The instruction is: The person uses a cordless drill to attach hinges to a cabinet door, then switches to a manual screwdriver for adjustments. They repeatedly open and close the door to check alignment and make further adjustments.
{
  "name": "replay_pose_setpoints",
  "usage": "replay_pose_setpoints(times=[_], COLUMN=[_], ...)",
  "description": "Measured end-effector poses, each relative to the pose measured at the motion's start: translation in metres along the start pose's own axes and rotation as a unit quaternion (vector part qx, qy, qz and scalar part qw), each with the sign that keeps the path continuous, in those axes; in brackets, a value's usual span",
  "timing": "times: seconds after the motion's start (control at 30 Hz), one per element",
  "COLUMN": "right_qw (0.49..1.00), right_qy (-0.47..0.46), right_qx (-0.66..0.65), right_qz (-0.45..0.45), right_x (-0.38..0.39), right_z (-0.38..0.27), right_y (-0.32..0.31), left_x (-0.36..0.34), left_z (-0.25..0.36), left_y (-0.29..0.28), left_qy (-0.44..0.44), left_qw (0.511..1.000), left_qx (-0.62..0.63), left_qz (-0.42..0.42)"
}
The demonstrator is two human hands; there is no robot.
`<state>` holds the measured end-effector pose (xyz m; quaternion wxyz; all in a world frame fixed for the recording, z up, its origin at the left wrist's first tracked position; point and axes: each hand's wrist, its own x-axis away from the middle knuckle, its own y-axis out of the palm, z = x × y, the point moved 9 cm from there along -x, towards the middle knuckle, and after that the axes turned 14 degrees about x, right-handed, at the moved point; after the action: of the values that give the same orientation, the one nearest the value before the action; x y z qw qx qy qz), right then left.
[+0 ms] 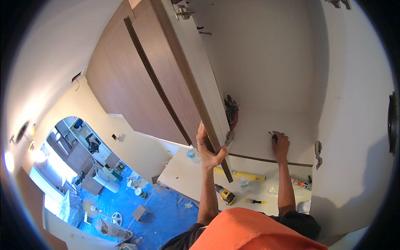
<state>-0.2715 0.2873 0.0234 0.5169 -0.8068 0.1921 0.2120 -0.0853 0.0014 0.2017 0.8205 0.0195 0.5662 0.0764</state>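
My left hand (209,151) grips the lower edge of a wood-grain cabinet door (177,83), thumb on one side and fingers on the other. Beside that hand, a metal hinge (229,136) sits at the cabinet's left side. Inside the open white cabinet, my right hand (281,146) is closed round a small screwdriver (273,136) with a dark handle and a thin shaft. This hand is low over the cabinet floor (256,125), close to its front edge. A red and black object (232,113), partly hidden by the door, lies in the cabinet's left corner.
On the counter (179,171) below are a yellow level (246,175), a yellow cordless drill (226,194), a brush (255,201) and a clear plastic container (244,182). A hinge (318,154) projects from the right panel. Blue sheeting (160,214) covers the floor at lower left.
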Motion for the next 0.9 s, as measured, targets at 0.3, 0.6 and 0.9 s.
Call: replay_pose_setpoints(times=[0.3,0.6,0.9], right_qw=[0.999,0.998,0.991], right_qy=[0.018,0.006,0.01], right_qx=[0.016,-0.058,-0.081], right_qz=[-0.028,0.029,0.108], right_x=[-0.004,0.0,0.002], right_z=[0.0,-0.001,-0.004], right_y=[0.006,-0.013,-0.032], left_x=[0.016,0.015,0.01], left_z=[-0.014,-0.003,0.017], left_y=[-0.063,-0.06,-0.036], left_qy=[-0.086,-0.107,-0.134], left_qw=[0.991,0.98,0.973], left_qx=[0.004,-0.106,-0.142], left_qz=[0.105,0.132,0.124])
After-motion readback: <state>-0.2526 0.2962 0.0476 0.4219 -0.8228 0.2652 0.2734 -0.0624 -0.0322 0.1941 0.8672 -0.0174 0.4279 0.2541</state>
